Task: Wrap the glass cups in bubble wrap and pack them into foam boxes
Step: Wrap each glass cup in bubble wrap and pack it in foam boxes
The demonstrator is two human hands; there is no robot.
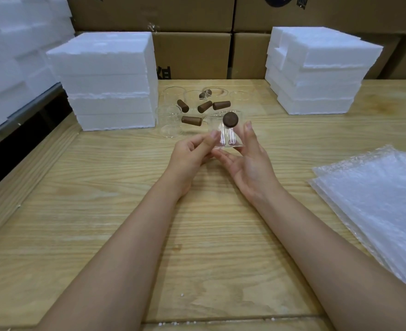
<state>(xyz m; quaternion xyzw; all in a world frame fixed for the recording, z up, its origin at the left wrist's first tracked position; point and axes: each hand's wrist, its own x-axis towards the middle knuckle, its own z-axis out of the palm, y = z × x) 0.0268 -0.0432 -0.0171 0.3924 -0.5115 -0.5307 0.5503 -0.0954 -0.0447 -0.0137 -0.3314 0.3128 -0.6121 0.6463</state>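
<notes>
head view: i saw left hand [192, 155] pinching the glass cup [225, 138] above the table [116, 211], right hand [251, 164] cradling it, fingers straight and slightly spread.

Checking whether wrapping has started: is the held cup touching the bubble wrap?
Apart. The head view shows the cup between the left hand and right hand, with bare table separating it from the bubble wrap.
</notes>
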